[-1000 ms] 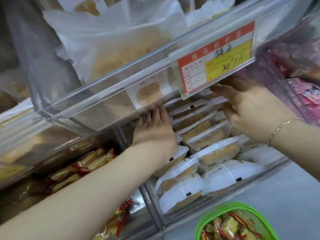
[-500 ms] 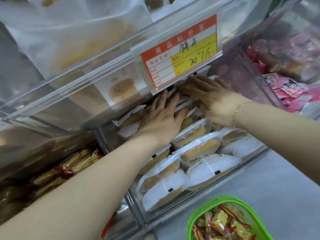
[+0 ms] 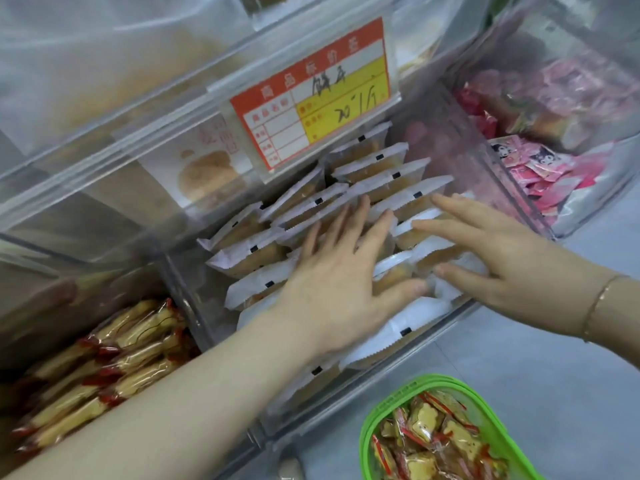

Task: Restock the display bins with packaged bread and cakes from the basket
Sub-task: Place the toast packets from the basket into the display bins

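Both hands lie flat with fingers spread, gripping nothing: the left hand (image 3: 341, 285) presses on the white-wrapped cakes (image 3: 377, 174) in the clear display bin (image 3: 460, 308), and the right hand (image 3: 485, 258) rests just beside it on the same rows. Below the wrists sits the green basket (image 3: 372, 441) of red-trimmed snack packets (image 3: 440, 441).

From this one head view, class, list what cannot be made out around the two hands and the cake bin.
- Cakes under the left hand and right hand: covered by palms.
- Green basket: cut off by the bottom edge.
- Price tag small print: too blurred.
- Upper bin contents: hazy behind the plastic.
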{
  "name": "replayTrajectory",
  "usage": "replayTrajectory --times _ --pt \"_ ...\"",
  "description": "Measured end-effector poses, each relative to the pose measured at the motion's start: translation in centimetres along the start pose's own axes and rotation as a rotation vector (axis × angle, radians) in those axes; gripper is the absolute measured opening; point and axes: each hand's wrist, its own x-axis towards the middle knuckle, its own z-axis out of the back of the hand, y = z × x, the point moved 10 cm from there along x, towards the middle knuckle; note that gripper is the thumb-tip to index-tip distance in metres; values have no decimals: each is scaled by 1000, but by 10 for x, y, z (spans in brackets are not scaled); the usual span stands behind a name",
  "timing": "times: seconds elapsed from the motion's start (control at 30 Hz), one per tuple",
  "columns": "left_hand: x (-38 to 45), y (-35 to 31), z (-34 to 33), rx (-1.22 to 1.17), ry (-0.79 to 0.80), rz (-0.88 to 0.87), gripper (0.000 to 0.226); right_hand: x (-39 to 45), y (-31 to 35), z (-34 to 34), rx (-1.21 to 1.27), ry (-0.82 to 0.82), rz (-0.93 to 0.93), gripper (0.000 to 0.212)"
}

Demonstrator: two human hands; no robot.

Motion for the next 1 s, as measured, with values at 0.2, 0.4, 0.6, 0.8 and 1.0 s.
replayTrajectory --times 0.2,0.4,0.6,0.8,1.0 --pt "0 1 0 65 -12 30 76 8 -6 4 -51 -51 -33 47" --pt "-50 -38 13 58 -125 -254 58 -18 15 21 82 -141 18 23" --pt "-38 -20 -3 13 -68 -142 47 -18 10 4 47 -93 -97 32" --pt "-43 -22 -4 -142 -4 -164 46 -17 23 -3 -58 -187 -181 33" --pt "-93 26 43 144 -150 60 34 -15 65 -18 72 -99 -84 34"
